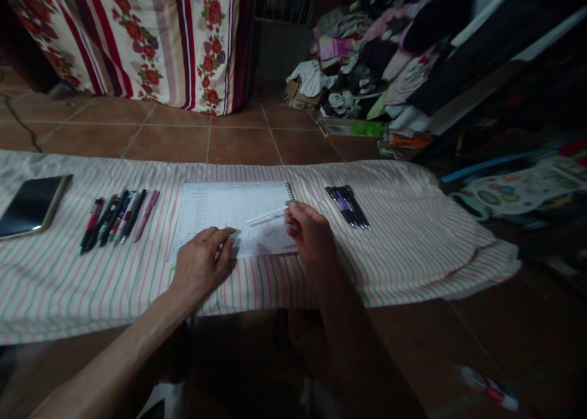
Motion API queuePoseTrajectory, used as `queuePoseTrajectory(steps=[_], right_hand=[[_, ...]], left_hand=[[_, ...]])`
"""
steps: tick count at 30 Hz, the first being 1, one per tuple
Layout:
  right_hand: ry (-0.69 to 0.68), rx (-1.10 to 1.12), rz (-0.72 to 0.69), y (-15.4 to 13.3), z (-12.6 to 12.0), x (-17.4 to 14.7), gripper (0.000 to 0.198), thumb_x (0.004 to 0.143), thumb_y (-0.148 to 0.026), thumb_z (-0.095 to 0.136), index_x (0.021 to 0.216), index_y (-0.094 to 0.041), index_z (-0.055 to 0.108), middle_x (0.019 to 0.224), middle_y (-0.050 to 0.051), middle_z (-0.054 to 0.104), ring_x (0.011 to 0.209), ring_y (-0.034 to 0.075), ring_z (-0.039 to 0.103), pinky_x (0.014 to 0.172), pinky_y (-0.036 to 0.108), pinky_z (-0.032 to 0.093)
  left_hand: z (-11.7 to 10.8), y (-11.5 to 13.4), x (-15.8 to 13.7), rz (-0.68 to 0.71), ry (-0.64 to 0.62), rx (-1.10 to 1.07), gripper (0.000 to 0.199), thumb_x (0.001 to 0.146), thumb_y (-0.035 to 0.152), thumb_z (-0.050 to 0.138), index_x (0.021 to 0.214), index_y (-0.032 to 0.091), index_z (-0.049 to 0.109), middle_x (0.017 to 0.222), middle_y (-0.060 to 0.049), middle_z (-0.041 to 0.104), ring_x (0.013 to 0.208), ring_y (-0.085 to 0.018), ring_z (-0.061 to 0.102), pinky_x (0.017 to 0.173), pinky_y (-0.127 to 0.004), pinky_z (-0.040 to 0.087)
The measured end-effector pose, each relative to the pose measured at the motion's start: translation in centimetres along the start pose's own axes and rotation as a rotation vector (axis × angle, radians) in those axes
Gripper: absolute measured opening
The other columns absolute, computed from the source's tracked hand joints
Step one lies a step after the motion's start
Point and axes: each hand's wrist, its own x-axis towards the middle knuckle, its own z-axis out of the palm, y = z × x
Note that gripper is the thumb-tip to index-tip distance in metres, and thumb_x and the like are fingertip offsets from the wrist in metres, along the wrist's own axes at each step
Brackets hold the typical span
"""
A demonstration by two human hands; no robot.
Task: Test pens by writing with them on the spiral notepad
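A spiral notebook [220, 202] lies open on the striped cloth, its page partly covered with faint writing. Over its right part, my right hand [309, 229] pinches one end of a thin white stick [266, 215] that looks like a pen refill; its other end points left across the page. My left hand [202, 257] rests on the notebook's lower left, fingers bent and thumb near the index finger. Something small and dark shows at those fingertips, too small to name. Several pens [120, 218] lie side by side left of the notebook, and another group of pens [349, 206] lies to its right.
A phone or tablet [32, 205] lies at the left on the striped cloth [413, 223]. Beyond are a tiled floor [178, 131], a flowered curtain [160, 40] and a heap of clothes [367, 52]. A bottle-like object [488, 388] lies on the floor, lower right.
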Motion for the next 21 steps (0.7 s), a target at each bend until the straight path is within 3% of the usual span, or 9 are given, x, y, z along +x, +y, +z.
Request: queuePoseTrajectory(steps=[4, 8, 15, 21], right_hand=[[0.066, 0.099, -0.057, -0.3, -1.5, 1.6, 0.022, 0.059, -0.03, 0.071, 0.075, -0.017, 0.063, 0.068, -0.003, 0.056, 0.053, 0.003, 0.048, 0.043, 0.013, 0.037], [0.093, 0.028, -0.051, 0.5, -1.7, 2.1, 0.021, 0.059, -0.029, 0.07, 0.074, -0.016, 0.063, 0.069, -0.002, 0.06, 0.055, 0.005, 0.053, 0.046, 0.015, 0.041], [-0.113, -0.219, -0.063, 2.1, -1.6, 1.5, 0.018, 0.062, -0.027, 0.066, 0.077, -0.016, 0.065, 0.067, 0.001, 0.066, 0.058, 0.01, 0.06, 0.049, 0.019, 0.045], [-0.137, -0.391, -0.126, 3.1, -1.6, 2.4, 0.014, 0.066, -0.029, 0.06, 0.069, -0.016, 0.063, 0.061, 0.0, 0.063, 0.047, 0.008, 0.053, 0.04, 0.017, 0.036]], left_hand=[[0.0, -0.5, -0.2, 0.008, 0.017, 0.019, 0.033, 0.089, 0.032, 0.036, 0.106, 0.018, 0.061, 0.09, -0.006, 0.066, 0.083, -0.019, 0.061, 0.07, -0.03, 0.047], [0.2, -0.7, -0.4, 0.019, 0.005, 0.059, 0.033, 0.089, 0.033, 0.036, 0.106, 0.019, 0.062, 0.088, -0.005, 0.066, 0.081, -0.019, 0.061, 0.067, -0.029, 0.047], [0.6, -0.1, -0.3, 0.048, 0.014, 0.058, 0.032, 0.088, 0.031, 0.038, 0.107, 0.017, 0.06, 0.092, -0.007, 0.068, 0.085, -0.022, 0.063, 0.069, -0.032, 0.049], [0.9, 0.7, -0.1, 0.078, -0.02, 0.008, 0.029, 0.088, 0.031, 0.04, 0.099, 0.015, 0.062, 0.09, -0.009, 0.069, 0.083, -0.021, 0.063, 0.072, -0.032, 0.049]])
